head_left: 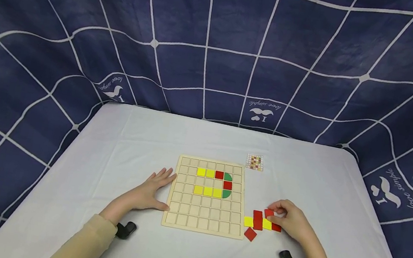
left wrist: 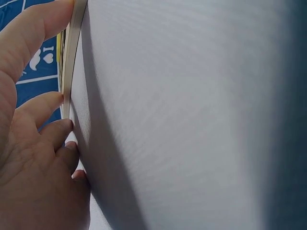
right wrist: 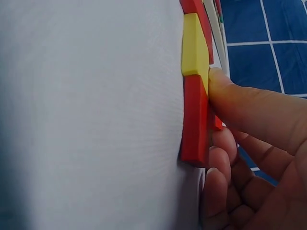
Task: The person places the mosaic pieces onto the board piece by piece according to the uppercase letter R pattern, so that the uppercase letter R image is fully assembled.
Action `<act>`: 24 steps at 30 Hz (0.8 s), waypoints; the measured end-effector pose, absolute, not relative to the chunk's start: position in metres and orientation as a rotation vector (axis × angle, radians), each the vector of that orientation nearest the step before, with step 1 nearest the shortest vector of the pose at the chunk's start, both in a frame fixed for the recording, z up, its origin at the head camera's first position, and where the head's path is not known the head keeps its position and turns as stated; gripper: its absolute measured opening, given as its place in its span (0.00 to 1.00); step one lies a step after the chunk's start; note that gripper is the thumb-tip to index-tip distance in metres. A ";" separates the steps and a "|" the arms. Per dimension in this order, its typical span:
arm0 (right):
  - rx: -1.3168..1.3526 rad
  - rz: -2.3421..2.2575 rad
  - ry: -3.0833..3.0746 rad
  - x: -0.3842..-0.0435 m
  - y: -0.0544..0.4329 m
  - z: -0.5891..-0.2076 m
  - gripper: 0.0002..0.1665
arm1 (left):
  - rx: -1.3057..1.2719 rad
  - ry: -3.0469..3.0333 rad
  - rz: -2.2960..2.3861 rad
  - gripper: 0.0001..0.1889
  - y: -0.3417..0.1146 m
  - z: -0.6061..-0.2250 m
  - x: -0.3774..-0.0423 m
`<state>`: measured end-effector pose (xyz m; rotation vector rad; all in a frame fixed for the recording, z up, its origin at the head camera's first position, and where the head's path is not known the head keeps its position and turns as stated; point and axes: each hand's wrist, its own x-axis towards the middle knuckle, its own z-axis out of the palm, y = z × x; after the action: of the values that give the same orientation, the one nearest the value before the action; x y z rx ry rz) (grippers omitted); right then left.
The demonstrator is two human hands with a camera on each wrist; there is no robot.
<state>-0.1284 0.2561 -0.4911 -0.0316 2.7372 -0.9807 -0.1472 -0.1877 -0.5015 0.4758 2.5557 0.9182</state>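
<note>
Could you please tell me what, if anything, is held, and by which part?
The right hand appears to pinch a red tile by its edges; the left hand touches the board at its left edge.

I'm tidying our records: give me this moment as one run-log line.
left hand: touches left edge of board | right hand: pinches red tile | loose tiles: right of board | card: by board's far right corner

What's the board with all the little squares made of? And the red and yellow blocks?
The grid board seems to be smooth, unpainted wood, going by its pale tan colour. The red blocks and yellow blocks could be painted wood or plastic; their even colour and smooth faces don't settle which.
</note>
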 end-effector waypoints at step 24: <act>0.016 -1.272 2.558 -0.162 0.204 -0.471 0.19 | 0.476 2.570 0.901 0.55 -0.187 -0.499 -0.147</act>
<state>-0.1616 0.2042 -0.4713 0.0156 2.5578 -1.2724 -0.1473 -0.1866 -0.4991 0.4763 2.5698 0.9011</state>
